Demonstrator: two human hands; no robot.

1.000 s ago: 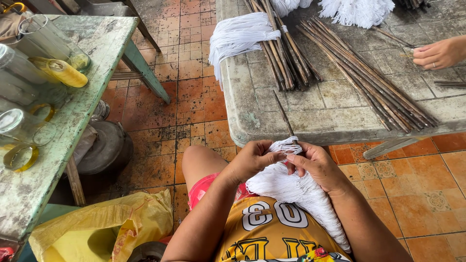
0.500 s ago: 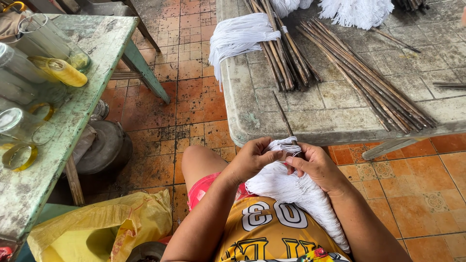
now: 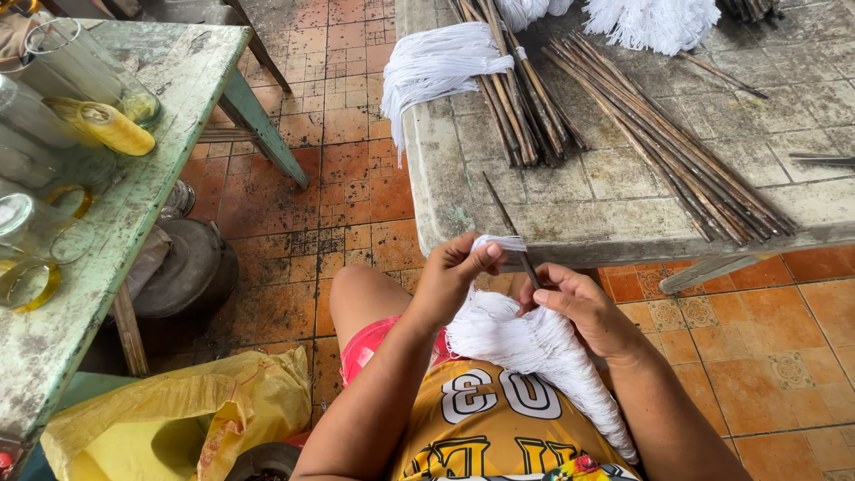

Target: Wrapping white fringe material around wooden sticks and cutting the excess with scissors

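My left hand [image 3: 456,278] pinches the folded top of a bundle of white string [image 3: 525,343] that fans out over my lap. My right hand [image 3: 583,307] grips the same bundle from the right, together with a thin dark stick [image 3: 504,216] that rises between both hands toward the table. The hands are close together, just below the edge of a worn grey table [image 3: 614,209]. On that table lie two piles of dark sticks [image 3: 663,142] and a loose hank of white string [image 3: 436,67] hanging over the left edge.
More white string tufts [image 3: 655,20] lie at the table's far side. At the left, a green table [image 3: 107,240] carries glass jars [image 3: 85,71] with yellow lids. A yellow plastic bag [image 3: 178,423] and a metal pot [image 3: 183,272] sit on the orange tile floor.
Another person's hand at the far right of the table has gone from view. A thin stick now stands up between my hands, and the top of the string bundle is folded over it.
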